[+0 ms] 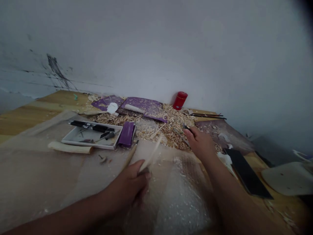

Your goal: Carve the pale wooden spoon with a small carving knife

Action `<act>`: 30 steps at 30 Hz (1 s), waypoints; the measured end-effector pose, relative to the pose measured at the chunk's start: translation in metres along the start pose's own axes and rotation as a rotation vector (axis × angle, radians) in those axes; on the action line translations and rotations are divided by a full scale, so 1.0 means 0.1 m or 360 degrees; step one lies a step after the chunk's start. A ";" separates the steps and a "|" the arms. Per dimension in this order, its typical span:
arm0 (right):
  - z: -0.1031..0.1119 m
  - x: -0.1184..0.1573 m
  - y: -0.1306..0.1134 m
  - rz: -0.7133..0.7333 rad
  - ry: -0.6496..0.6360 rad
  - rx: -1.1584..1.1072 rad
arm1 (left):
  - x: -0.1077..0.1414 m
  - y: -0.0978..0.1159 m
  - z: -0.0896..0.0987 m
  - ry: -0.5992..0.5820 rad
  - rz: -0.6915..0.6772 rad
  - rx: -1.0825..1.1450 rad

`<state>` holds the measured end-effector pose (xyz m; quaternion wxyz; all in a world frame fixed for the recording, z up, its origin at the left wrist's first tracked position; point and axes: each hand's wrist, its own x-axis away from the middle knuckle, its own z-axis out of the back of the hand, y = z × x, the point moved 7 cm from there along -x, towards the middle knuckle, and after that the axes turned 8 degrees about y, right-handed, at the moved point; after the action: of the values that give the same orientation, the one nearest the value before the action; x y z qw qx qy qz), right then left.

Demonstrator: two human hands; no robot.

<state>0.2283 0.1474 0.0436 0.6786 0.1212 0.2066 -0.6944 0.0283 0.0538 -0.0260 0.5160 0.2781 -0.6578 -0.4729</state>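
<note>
My left hand (135, 182), low in the middle of the head view, is closed around a slim pale wooden stick (154, 148). The stick points up and away, slightly blurred. Over the pile of wood shavings (172, 122), my right hand (200, 140) is closed on a small dark-handled carving tool (186, 127). Its short greyish tip points away from me, and the rest of it is hidden by the fingers. Left of the stick, a pencil-like wooden tool (130, 155) with a dark tip lies partly behind my left hand.
A white box (85, 143) holding several tools stands left, beside a purple packet (126, 134). In front of it lies a curved pale wood piece (69, 147). A red canister (180, 100) stands by the wall. Right are a dark flat slab (248, 173) and thin dark sticks (207, 115).
</note>
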 end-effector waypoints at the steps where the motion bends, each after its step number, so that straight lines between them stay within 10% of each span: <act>1: 0.00 0.02 -0.02 0.0034 -0.0009 -0.0067 | -0.02 0.01 0.02 0.0011 -0.0016 0.0076; 10: -0.03 0.48 -0.86 0.0694 -0.0304 -0.0416 | -0.12 0.07 0.10 0.0005 -0.0059 0.0382; 30: -0.07 0.65 -1.02 0.0983 -0.0486 -0.0874 | -0.09 0.19 0.14 -0.0114 -0.0191 0.0377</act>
<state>0.1229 0.0922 0.0207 0.8841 -0.1115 0.2348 -0.3883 0.0206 0.0736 -0.0124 0.4264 0.3590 -0.7092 -0.4316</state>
